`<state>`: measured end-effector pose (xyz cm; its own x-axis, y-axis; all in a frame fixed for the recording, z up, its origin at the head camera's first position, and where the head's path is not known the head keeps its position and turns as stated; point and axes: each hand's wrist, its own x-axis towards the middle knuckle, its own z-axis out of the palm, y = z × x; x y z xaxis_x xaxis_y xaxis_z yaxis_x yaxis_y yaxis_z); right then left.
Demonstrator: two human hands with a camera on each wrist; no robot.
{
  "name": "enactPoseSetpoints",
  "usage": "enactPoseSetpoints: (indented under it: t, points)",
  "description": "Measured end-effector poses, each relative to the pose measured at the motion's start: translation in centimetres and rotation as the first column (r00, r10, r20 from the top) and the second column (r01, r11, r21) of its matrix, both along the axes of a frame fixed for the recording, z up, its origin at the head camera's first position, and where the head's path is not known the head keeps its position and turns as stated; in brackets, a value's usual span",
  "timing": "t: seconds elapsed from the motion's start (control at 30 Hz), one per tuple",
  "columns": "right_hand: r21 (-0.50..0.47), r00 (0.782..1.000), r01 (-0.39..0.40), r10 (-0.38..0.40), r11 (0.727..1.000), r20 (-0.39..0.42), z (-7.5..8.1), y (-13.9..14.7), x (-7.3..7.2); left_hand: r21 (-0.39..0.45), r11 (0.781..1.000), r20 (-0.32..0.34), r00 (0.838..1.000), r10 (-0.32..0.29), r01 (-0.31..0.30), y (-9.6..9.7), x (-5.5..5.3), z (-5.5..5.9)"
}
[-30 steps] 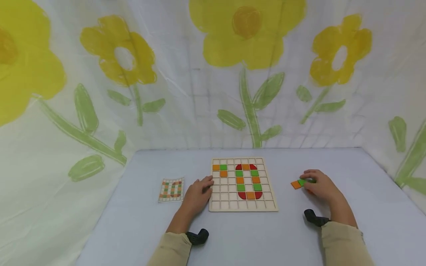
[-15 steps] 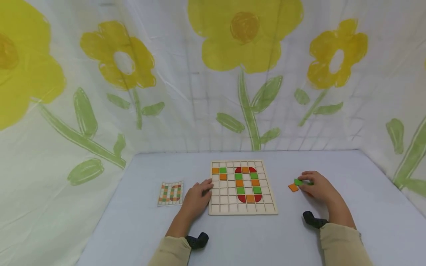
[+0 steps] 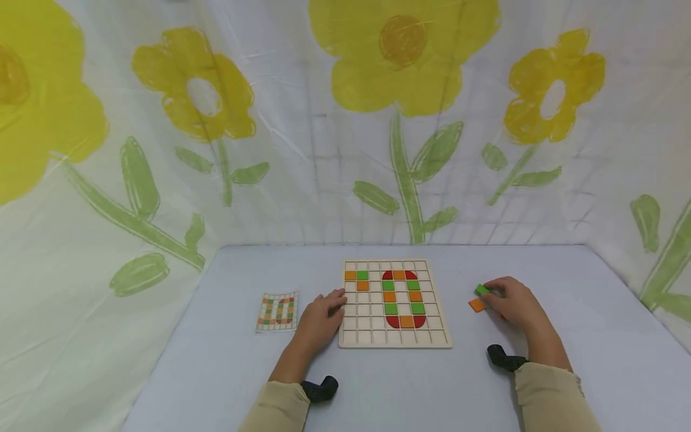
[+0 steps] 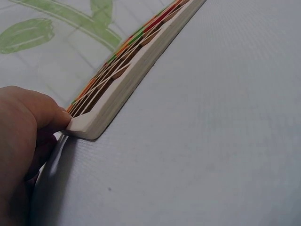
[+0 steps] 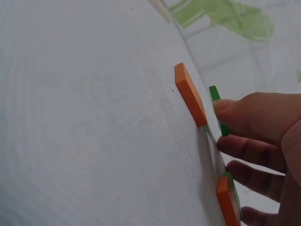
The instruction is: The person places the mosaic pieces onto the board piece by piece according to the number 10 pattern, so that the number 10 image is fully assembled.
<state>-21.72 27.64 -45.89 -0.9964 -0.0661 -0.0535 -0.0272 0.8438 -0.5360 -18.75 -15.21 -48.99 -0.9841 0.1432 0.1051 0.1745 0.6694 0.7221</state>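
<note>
My right hand (image 3: 513, 305) pinches a green square tile (image 3: 481, 290) between thumb and fingers, tilted in the right wrist view. Just below it lies an orange tile (image 3: 477, 305) on the table. Under the hand, the right wrist view shows another orange tile (image 5: 226, 201) with a green tile (image 5: 234, 190) behind it. My left hand (image 3: 320, 321) rests with its fingertips and thumb at the left edge of a wooden grid board (image 3: 439, 336). Red, green and orange pieces form an oval ring on the board, and several more sit at its upper left.
A small pattern card (image 3: 278, 312) printed with a coloured grid lies left of the board, beside my left forearm. The white table (image 3: 388, 390) ends at the back against a hanging sheet (image 3: 281, 198) painted with yellow flowers. A black wrist camera (image 3: 321, 390) sits on each wrist.
The green tile has shifted slightly left and back from the orange one and now tilts in my right fingers. My left hand and the board have stayed in place.
</note>
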Motion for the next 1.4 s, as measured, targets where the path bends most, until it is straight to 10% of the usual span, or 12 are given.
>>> enactPoseSetpoints:
  t: [1.4]
  points:
    - [-0.030,0.995,0.051,-0.048,0.998,0.085,0.31,-0.39,-0.26,0.001,1.000,-0.014,1.000,-0.006,0.006,0.00,0.13,-0.01]
